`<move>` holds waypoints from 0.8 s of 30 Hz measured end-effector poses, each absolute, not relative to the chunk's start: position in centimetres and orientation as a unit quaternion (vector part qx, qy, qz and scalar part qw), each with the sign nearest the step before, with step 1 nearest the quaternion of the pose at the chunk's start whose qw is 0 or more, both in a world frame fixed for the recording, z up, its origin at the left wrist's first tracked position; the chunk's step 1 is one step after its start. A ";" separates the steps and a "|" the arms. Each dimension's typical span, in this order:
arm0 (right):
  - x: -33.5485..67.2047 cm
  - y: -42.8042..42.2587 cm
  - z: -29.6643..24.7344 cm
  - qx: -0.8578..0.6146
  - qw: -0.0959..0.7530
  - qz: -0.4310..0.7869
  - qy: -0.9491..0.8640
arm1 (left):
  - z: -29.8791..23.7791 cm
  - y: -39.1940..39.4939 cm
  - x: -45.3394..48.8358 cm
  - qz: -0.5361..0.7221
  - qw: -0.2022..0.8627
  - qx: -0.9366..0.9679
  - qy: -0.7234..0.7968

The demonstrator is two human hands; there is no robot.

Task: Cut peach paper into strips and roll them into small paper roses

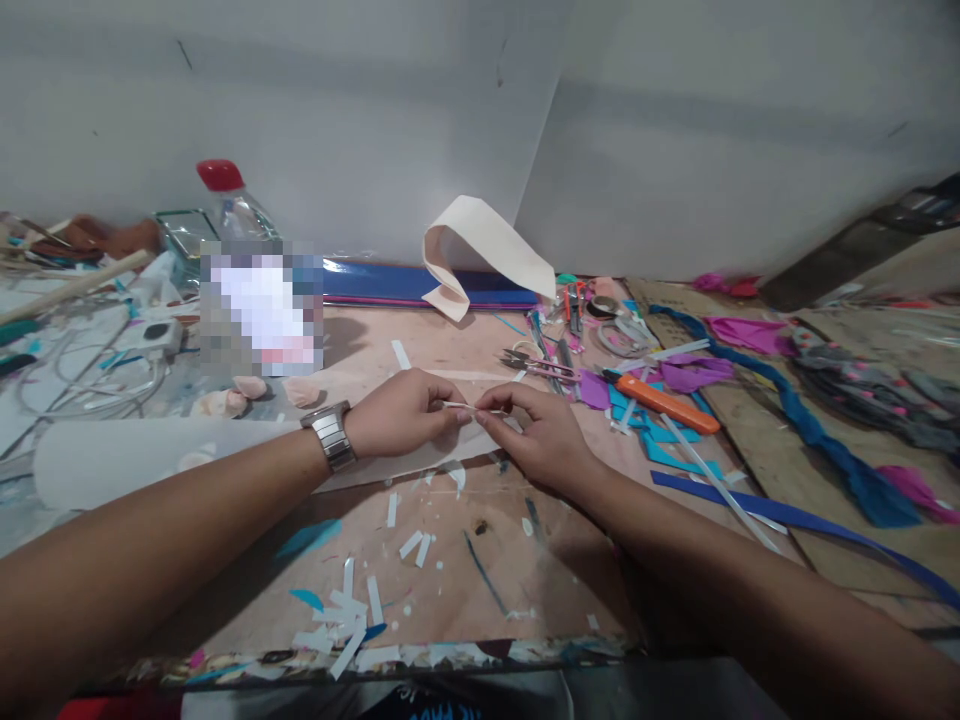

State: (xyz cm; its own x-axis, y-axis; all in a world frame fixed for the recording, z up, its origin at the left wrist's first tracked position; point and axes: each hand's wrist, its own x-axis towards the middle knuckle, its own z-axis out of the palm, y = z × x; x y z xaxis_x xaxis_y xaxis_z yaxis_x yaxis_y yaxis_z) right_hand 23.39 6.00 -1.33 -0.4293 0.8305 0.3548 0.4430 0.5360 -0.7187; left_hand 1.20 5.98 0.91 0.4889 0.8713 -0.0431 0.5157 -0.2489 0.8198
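**Left hand [401, 412] and right hand [541, 428] pinch a thin pale strip [459, 406]**

In the head view, the thin pale strip is at the middle of the scene, above the table [559, 585]. The left hand's grip is closed on its left part, thumb against fingers; the right hand's grip pinches its right part. The fingertips of the two hands are near each other. A metal watch [331, 437] circles the left wrist. Beneath the hands lies a white sheet [112, 455], stretching to the left.

Small white cut pieces [349, 612] lie scattered on the near side. To the right are an orange cutter [667, 402], small snips [536, 366] and a flat blue band [795, 518]. On the far side a cream strip [487, 225] stands curled; far left is a bottle with a red cap [221, 175].
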 end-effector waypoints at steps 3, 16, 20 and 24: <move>23.5 6.1 -1.4 -0.386 0.363 0.243 -0.813 | 0.7 6.2 1.1 0.218 0.431 0.749 0.455; 23.6 6.0 -1.1 -0.328 0.384 0.209 -0.838 | 0.6 6.6 0.6 0.223 0.447 0.724 0.476; 23.6 6.0 -1.2 -0.338 0.381 0.210 -0.834 | 0.9 6.6 0.6 0.224 0.450 0.721 0.477; 23.6 6.0 -1.2 -0.330 0.383 0.207 -0.837 | 1.2 6.4 0.7 0.222 0.473 0.724 0.449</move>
